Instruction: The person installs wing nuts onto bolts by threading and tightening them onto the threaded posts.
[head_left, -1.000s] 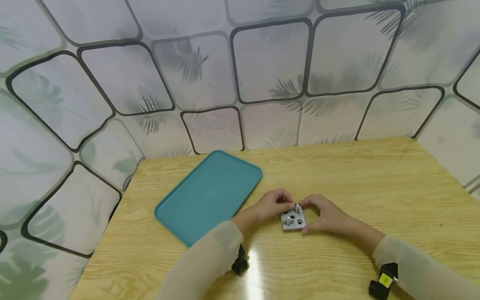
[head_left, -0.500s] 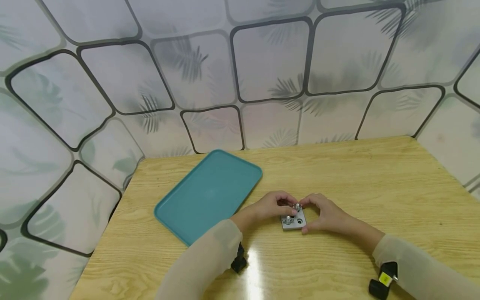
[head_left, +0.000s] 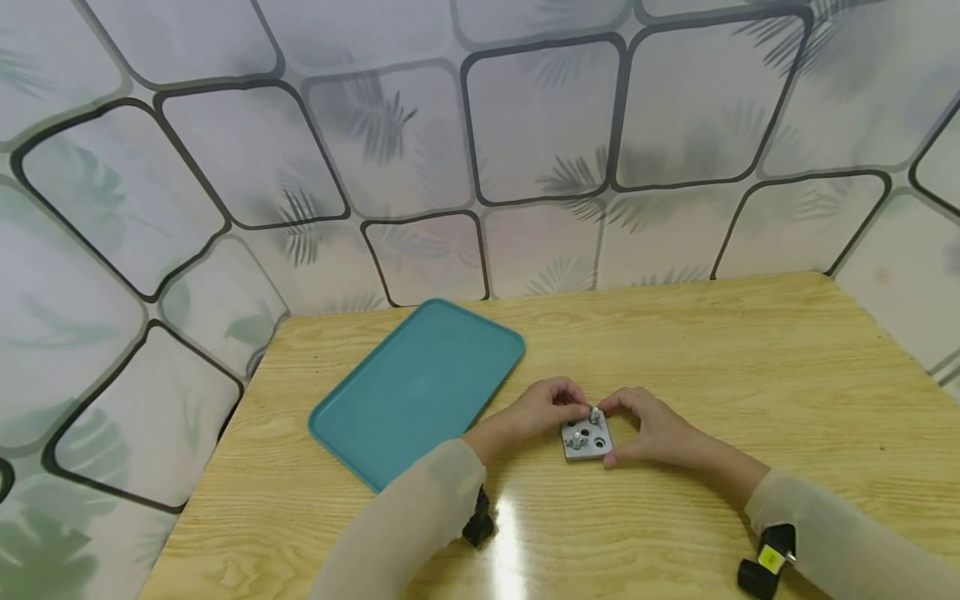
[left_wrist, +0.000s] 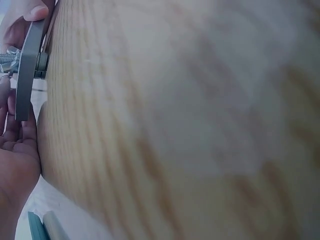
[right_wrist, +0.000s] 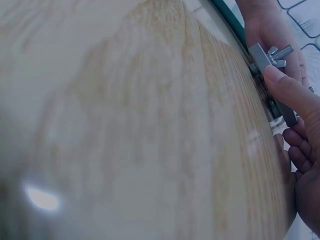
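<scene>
A square grey metal plate with several holes lies over the table, with bolts through it. One wing nut sits on the bolt at its near left; another wing nut is on the bolt at the far right corner. The thumb and fingers of my left hand pinch at that far wing nut. My right hand grips the plate by its right side, thumb at the near corner and fingers at the far one. Bolt heads show under the plate in the right wrist view.
A blue-green tray lies slantwise left of the hands on the wooden table. A patterned curtain-like backdrop rises behind the table. Black wrist cameras hang at both sleeves.
My left thumb and fingers dipped toward the near side over the plate half a second ago and are back at the far corner now. The right hand and plate have stayed put.
</scene>
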